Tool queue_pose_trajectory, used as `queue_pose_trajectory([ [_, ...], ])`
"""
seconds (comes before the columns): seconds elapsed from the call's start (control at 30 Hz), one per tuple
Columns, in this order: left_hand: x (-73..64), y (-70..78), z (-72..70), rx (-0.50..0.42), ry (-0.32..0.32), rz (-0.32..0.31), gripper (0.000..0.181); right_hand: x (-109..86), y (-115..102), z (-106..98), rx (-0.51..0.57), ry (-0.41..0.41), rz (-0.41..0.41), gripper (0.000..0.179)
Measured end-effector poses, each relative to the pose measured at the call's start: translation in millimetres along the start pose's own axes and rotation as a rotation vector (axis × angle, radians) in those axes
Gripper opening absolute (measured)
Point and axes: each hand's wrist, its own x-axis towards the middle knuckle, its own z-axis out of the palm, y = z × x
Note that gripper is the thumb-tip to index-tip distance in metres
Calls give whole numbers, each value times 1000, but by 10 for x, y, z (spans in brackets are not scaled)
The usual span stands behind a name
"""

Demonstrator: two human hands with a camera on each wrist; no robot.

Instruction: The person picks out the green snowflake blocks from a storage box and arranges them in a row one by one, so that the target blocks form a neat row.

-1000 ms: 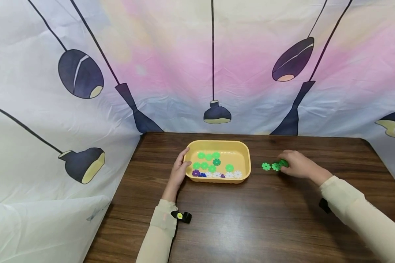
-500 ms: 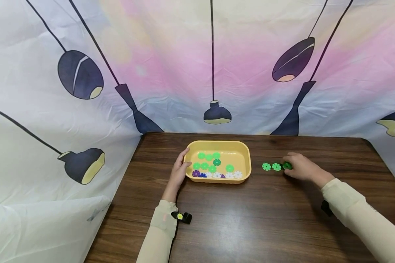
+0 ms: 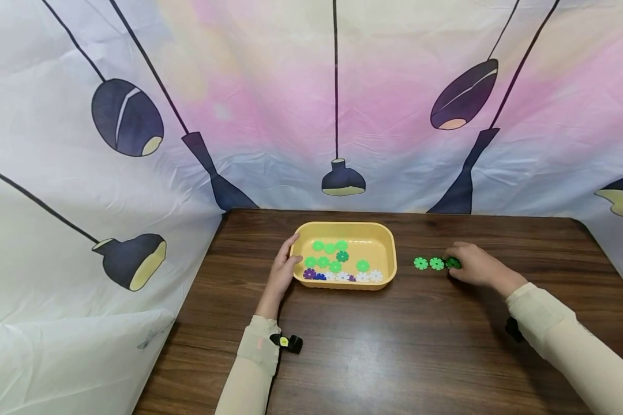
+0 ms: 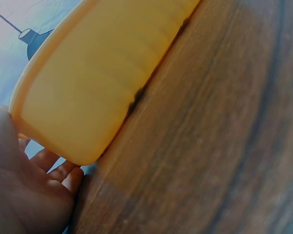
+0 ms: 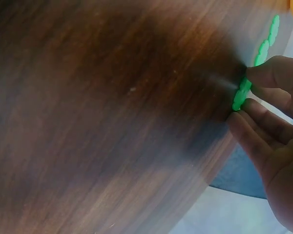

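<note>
My left hand (image 3: 281,270) grips the left end of a yellow plastic basin (image 3: 376,245), thumb over the rim. In the left wrist view its fingers reach round the basin's end wall (image 4: 83,97). To the right, three green snowflake discs lie in a row on the table: a left disc (image 3: 420,263), a middle disc (image 3: 436,263) and a darker right disc (image 3: 453,263). My right hand (image 3: 475,264) pinches the right disc by its edges, partly covering it. In the right wrist view this disc (image 5: 241,92) sits between thumb and fingers, close on the tabletop.
Inside the basin lie several light green discs (image 3: 334,266), a darker green disc (image 3: 342,256), several white discs (image 3: 375,275) and a purple disc (image 3: 309,274). The brown wooden table (image 3: 353,346) ends at a printed cloth backdrop (image 3: 270,115).
My right hand has shifted slightly right and settled with the darker disc, which now lies flat at the end of the row instead of overlapping it. The left hand and basin stay put.
</note>
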Motion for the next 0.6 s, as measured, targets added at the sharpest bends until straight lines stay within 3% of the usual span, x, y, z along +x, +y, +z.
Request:
queue_pose_trajectory([
  [0.33,-78,220,20,-1,-21,-16,60,37,-72,-134,-36,4,-19,37],
  [0.6,-17,23,-4,-4,-11,-9,61,183,-286,-293,-7,94,-90,30],
])
